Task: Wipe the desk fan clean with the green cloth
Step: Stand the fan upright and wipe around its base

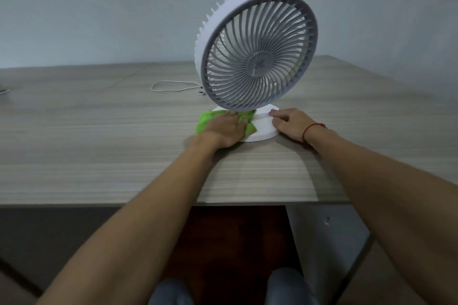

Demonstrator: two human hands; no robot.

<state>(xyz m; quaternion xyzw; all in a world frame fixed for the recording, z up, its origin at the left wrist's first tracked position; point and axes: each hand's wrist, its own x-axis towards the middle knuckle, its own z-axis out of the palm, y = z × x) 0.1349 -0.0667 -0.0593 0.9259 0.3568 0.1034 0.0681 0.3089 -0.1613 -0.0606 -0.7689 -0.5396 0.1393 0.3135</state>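
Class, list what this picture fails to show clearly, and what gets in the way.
Head view:
- Middle of the green cloth: covered by the left hand.
- On the desk fan, hub logo: too small, blurred.
- Cable's fan end: hidden behind the fan.
- Left-edge object: cut off.

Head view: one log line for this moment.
step: base wipe | left hand: flat on green cloth at fan base left edge | right hand: rests on right rim | desk fan: upright

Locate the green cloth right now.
Head view, centre-left: the green cloth lies pressed under the left hand, on the wooden desk at the left edge of the white fan base, just below the grille.
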